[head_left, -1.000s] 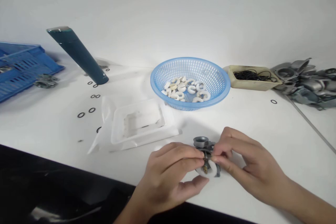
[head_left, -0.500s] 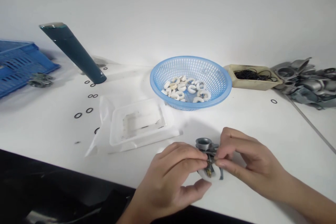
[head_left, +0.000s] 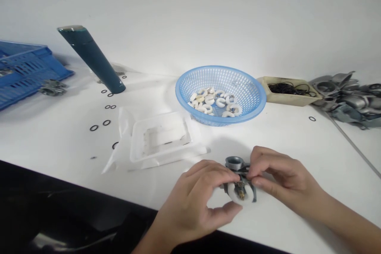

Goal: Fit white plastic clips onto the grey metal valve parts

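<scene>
A grey metal carburetor body rests on the table between my hands, its round throat facing up and away. On its near side sits a white C-shaped float, with a brass fitting in the float's gap. My left hand curves around the left side, fingertips pressed on the body above the float and thumb low by the float's near edge. At the right side, my right hand has thumb and index finger pinched together against the carburetor. Whatever small part lies between those fingertips is hidden.
Behind stands a blue basket of white floats. A cream box holds black rings, beside piled metal parts. Leftward are a white tray, loose O-rings, a dark green bottle and a blue crate.
My left fingertips have shifted up from the float's top, so more of the float and brass fitting shows. The right hand keeps its pinch. The whole view has shifted slightly.
</scene>
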The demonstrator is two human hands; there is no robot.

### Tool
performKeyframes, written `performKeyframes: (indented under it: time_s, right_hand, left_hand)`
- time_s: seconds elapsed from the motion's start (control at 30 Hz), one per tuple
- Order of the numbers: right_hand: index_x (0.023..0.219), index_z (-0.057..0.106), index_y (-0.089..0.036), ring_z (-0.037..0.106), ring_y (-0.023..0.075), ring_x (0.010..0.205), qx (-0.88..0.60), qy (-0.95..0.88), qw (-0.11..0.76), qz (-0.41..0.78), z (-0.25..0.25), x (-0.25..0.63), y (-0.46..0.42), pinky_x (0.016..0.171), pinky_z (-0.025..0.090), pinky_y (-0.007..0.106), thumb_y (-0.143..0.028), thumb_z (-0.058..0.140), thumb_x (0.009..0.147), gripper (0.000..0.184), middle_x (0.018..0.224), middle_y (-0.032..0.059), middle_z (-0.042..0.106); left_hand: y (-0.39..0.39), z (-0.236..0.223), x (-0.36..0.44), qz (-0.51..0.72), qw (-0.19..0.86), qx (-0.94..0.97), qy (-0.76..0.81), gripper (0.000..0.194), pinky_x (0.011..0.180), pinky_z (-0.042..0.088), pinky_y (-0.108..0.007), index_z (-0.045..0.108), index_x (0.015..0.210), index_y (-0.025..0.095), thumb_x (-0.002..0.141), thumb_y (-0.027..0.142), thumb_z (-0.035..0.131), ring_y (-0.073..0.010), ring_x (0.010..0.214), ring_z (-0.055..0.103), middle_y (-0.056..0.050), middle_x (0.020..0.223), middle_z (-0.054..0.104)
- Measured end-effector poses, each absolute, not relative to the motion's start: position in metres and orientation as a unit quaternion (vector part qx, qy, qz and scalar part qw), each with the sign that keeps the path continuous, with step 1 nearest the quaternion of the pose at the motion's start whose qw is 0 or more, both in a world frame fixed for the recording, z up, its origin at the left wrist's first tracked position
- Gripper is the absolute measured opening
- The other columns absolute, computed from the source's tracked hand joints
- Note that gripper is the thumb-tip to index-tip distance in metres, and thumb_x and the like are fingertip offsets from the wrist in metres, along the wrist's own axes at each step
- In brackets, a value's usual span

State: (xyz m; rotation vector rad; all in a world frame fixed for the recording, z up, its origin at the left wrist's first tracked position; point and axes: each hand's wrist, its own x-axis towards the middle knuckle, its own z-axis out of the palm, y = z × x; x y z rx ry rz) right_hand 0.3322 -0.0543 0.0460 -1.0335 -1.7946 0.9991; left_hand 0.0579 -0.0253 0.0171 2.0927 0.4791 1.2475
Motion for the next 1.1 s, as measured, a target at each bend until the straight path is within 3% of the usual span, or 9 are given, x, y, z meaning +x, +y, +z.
performKeyframes:
  time_s: [0.13,0.37,0.5,0.63,0.87,1.1]
  right_hand:
    - [0.110,0.084,-0.029,0.069,0.0156,0.076,-0.410,-0.734,0.404,0.361,0.0441,0.3311,-0.0559,0.068,0.059,0.025,-0.025,0.082,0.112,0.005,0.091,0.0011,0.067]
    - [0.113,0.081,-0.029,0.070,0.0160,0.078,-0.411,-0.755,0.392,0.327,0.0421,0.3311,-0.0579,0.070,0.059,0.027,-0.024,0.078,0.115,0.006,0.094,0.0008,0.067]
    - [0.115,0.080,-0.030,0.069,0.0161,0.078,-0.419,-0.760,0.388,0.310,0.0425,0.3300,-0.0592,0.070,0.058,0.028,-0.026,0.077,0.116,0.006,0.093,0.0007,0.066]
    - [0.115,0.080,-0.031,0.069,0.0155,0.076,-0.419,-0.761,0.396,0.297,0.0436,0.3285,-0.0602,0.068,0.059,0.026,-0.027,0.078,0.116,0.005,0.091,0.0001,0.065]
    - [0.109,0.083,-0.033,0.068,0.0161,0.075,-0.443,-0.729,0.394,0.341,0.0450,0.3265,-0.0588,0.067,0.060,0.027,-0.033,0.081,0.114,0.006,0.089,-0.0002,0.065]
    - [0.099,0.086,-0.034,0.062,0.0151,0.070,-0.475,-0.684,0.385,0.398,0.0482,0.3241,-0.0561,0.063,0.055,0.026,-0.042,0.087,0.109,0.013,0.084,-0.0011,0.060]
  left_hand:
    - [-0.0258,0.0171,0.0571,0.465,0.352,0.791,0.186,0.059,0.093,0.072,-0.035,0.069,0.144,0.022,0.093,0.008,0.096,-0.0242,0.113,0.082,-0.007,0.125,0.087]
    - [-0.0262,0.0148,0.0511,0.439,0.355,0.800,0.202,0.057,0.105,0.071,-0.034,0.068,0.143,0.022,0.094,0.014,0.098,-0.0254,0.125,0.079,-0.011,0.136,0.079]
    - [-0.0254,0.0178,0.0495,0.429,0.370,0.798,0.207,0.057,0.104,0.069,-0.029,0.073,0.137,0.022,0.090,0.019,0.103,-0.0236,0.121,0.081,-0.011,0.139,0.075]
    - [-0.0246,0.0211,0.0494,0.440,0.394,0.779,0.209,0.050,0.105,0.068,-0.027,0.078,0.137,0.021,0.092,0.013,0.099,-0.0209,0.116,0.082,-0.008,0.133,0.077]
    - [-0.0231,0.0201,0.0495,0.451,0.389,0.778,0.199,0.033,0.103,0.069,-0.027,0.082,0.130,0.019,0.102,0.002,0.084,-0.0184,0.115,0.082,-0.009,0.129,0.078]
    - [-0.0217,0.0227,0.0538,0.457,0.402,0.763,0.217,0.023,0.101,0.068,-0.021,0.086,0.124,0.018,0.104,0.005,0.085,-0.0153,0.110,0.083,-0.007,0.122,0.081]
